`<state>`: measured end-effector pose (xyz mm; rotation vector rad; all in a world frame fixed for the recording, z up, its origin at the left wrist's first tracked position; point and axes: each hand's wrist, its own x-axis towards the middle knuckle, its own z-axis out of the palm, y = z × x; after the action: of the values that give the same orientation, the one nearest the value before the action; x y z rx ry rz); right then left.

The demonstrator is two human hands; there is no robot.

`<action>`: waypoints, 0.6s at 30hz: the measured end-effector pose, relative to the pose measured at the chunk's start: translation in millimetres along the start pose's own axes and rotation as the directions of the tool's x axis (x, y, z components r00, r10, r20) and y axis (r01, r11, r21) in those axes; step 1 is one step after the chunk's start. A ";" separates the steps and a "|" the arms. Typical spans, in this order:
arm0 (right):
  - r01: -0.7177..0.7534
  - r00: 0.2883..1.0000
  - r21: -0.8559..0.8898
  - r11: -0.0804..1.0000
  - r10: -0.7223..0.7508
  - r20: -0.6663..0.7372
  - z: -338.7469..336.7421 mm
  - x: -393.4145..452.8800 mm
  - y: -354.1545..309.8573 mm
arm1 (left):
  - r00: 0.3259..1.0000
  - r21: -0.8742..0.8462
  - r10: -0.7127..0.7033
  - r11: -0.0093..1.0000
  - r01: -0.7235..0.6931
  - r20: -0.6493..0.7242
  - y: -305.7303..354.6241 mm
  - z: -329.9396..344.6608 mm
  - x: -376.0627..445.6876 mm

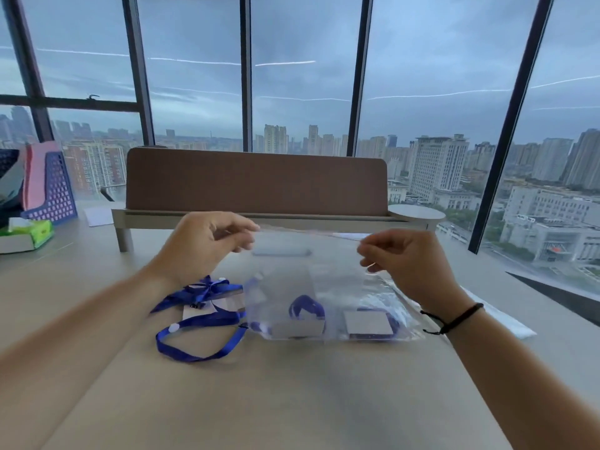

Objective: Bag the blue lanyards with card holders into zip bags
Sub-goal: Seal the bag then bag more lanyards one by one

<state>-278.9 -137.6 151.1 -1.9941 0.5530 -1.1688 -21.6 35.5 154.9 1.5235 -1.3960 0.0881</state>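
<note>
A clear zip bag (324,280) hangs upright over the desk, its top edge stretched between my hands. My left hand (201,245) pinches the top left corner. My right hand (409,264) pinches the top right corner. At the bottom of the bag lie a coiled blue lanyard (305,308) and card holders (367,323). To the left of the bag, loose blue lanyards (201,323) with card holders lie in a tangle on the desk (259,401).
A brown divider panel (256,183) on a low shelf stands behind the bag. At the far left are a blue mesh file rack (52,190) and a green tissue box (32,233). White packets (506,323) lie past my right wrist. Big windows run behind.
</note>
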 end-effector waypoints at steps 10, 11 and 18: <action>0.092 0.989 -0.039 0.995 -0.096 -0.113 -25.4 31.0 -28.9 | 0.988 -0.322 -0.084 0.946 0.037 -0.132 29.8 -3.4 27.2; 0.091 0.988 -0.025 0.996 -0.093 -0.120 -26.3 31.1 -28.7 | 0.984 -0.362 -0.103 0.931 0.044 -0.145 31.5 -0.4 27.0; 0.083 0.990 0.048 0.995 -0.077 -0.122 -31.6 36.4 -15.8 | 0.968 -0.467 -0.207 0.876 0.120 -0.139 31.1 17.0 29.6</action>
<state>-288.7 -164.5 193.0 -1.9255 0.5003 -1.3454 -45.3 9.2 184.5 1.1958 -1.0398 -0.1899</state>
